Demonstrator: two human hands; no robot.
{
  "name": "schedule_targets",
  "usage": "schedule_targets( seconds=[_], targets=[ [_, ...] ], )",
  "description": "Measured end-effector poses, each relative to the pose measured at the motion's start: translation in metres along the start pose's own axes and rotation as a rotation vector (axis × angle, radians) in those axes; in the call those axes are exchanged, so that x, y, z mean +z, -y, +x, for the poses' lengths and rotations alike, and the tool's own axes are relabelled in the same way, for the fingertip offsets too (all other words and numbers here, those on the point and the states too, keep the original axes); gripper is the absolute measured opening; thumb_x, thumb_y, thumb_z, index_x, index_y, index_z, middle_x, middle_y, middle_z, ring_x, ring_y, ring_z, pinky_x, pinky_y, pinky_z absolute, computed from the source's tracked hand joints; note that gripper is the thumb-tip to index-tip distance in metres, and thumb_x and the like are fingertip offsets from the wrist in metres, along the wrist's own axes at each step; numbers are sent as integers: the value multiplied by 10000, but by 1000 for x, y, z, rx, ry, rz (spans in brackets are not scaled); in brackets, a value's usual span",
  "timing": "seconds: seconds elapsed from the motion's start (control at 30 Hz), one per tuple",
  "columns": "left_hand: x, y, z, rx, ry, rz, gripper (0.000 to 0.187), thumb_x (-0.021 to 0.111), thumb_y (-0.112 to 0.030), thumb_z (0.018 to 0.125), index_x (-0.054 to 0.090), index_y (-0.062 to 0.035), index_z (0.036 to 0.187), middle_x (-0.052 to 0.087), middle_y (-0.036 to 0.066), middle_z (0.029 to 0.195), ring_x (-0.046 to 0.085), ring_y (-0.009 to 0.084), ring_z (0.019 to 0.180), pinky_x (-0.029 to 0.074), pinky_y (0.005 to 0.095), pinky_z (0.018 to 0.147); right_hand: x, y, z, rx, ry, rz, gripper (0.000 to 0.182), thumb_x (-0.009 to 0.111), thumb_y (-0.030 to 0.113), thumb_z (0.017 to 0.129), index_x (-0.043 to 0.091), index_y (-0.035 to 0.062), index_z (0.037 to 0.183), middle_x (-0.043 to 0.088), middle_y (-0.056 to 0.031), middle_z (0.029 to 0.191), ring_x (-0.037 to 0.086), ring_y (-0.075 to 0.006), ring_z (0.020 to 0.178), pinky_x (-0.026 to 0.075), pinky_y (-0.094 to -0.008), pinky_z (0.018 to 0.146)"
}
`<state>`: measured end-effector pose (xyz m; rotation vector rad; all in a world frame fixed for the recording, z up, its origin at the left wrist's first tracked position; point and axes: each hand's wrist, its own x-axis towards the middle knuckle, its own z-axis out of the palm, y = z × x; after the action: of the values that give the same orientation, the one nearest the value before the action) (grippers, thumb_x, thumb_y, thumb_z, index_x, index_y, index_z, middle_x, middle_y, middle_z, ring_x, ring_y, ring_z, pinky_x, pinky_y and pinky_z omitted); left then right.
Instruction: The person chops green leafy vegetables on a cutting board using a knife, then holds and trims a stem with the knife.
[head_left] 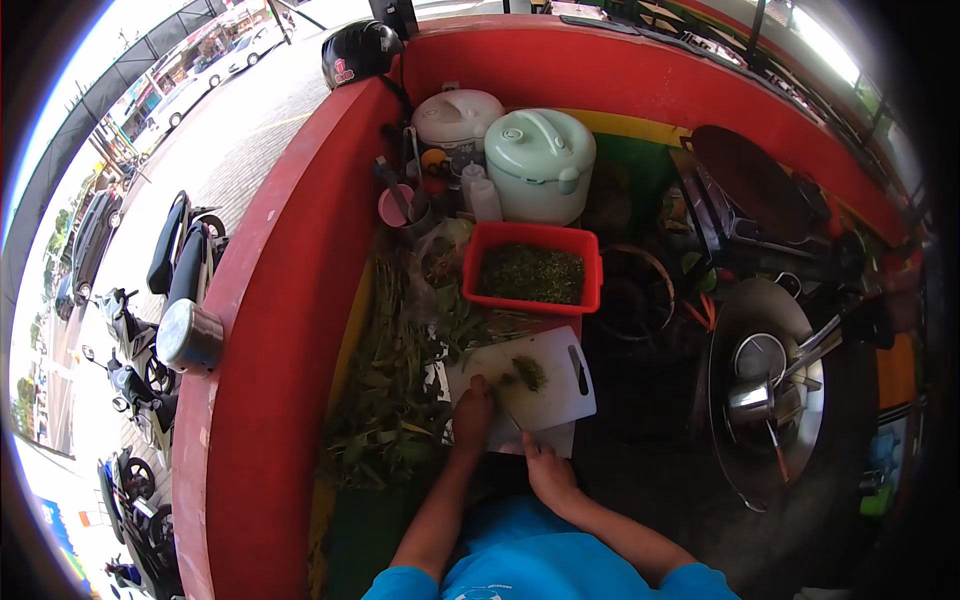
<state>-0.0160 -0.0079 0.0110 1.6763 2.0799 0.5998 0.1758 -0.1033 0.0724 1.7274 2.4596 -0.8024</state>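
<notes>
My right hand (pixel 548 472) is closed around the handle of a knife, whose blade (pixel 513 417) lies over the white cutting board (pixel 565 400) and points up and left. At the board's left edge is my left hand (pixel 473 418), its fingers bunched together; whatever they hold is hidden. Just beyond the blade, a small heap of chopped greens (pixel 528 373) rests on the board. A red plastic tub (pixel 480 298) stands behind the board, filled with finely chopped greens (pixel 530 272).
Leafy stalks (pixel 385 400) are piled left of the board beside the red wall (pixel 260 400). A pale green rice cooker (pixel 540 165) and squeeze bottles (pixel 484 198) stand behind. At right is a large wok (pixel 735 430) holding pots and ladles, near a burner (pixel 640 290).
</notes>
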Motion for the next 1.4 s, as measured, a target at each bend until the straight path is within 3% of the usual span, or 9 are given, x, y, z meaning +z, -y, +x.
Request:
schedule_targets(
  seconds=[0.07, 0.27, 0.5, 0.77, 0.87, 1.2, 1.27, 1.4],
  targets=[
    [-2, -1, -3, 79, -92, -70, 346, 598, -169, 962, 468, -88, 1273, 722, 235, 914, 708, 452, 822, 556, 567, 684, 2, 0, 7, -35, -75, 13, 615, 508, 48, 950, 408, 2, 1555, 641, -302, 1001, 692, -465, 778, 593, -537, 715],
    [3, 9, 0, 80, -75, -136, 419, 591, -138, 955, 453, -88, 1347, 727, 241, 960, 710, 456, 868, 562, 562, 735, -23, 4, -11, -12, 7, 69, 589, 496, 58, 973, 408, -3, 1552, 649, -318, 1065, 704, -488, 813, 597, -556, 735],
    [3, 7, -1, 81, -107, -154, 398, 597, -137, 956, 478, -81, 1332, 734, 232, 955, 718, 443, 870, 569, 551, 737, -13, 5, -20, -1, -13, 30, 591, 502, 54, 964, 409, -5, 1544, 636, -335, 1154, 709, -496, 826, 610, -556, 754],
    [-12, -4, -1, -46, 54, -58, 512, 696, -81, 898, 455, -72, 1350, 752, 183, 1020, 727, 406, 970, 577, 496, 822, -14, 15, 7, -3, -13, -19, 626, 506, 28, 932, 404, -7, 1548, 656, -313, 1025, 711, -476, 831, 605, -531, 734],
    [-4, 11, -6, 116, -66, -132, 429, 632, -138, 944, 479, -83, 1341, 730, 233, 951, 716, 441, 874, 573, 538, 732, -14, 12, 7, -11, -19, 24, 606, 511, 48, 950, 408, -8, 1545, 658, -318, 1020, 708, -479, 845, 600, -533, 725],
    [-4, 9, -2, 39, -41, -200, 437, 646, -119, 929, 466, -86, 1326, 741, 223, 988, 718, 441, 898, 571, 543, 749, -28, 15, -16, 5, 24, 81, 593, 531, 52, 951, 415, -6, 1530, 653, -348, 1078, 700, -504, 781, 606, -554, 719],
    [-8, 4, 0, 3, -37, -175, 468, 694, -51, 871, 489, -53, 1292, 763, 168, 967, 740, 393, 908, 579, 491, 798, -27, 16, -14, 13, 31, 54, 615, 521, 33, 940, 401, -9, 1542, 655, -340, 1058, 703, -495, 800, 605, -546, 725],
    [-10, 3, 2, 16, -22, -209, 484, 697, -36, 864, 475, -56, 1293, 762, 168, 949, 744, 381, 902, 581, 479, 792, -17, 12, 2, 11, 21, 24, 631, 507, 21, 934, 390, -6, 1554, 660, -324, 1022, 704, -484, 816, 600, -541, 731]
  ],
)
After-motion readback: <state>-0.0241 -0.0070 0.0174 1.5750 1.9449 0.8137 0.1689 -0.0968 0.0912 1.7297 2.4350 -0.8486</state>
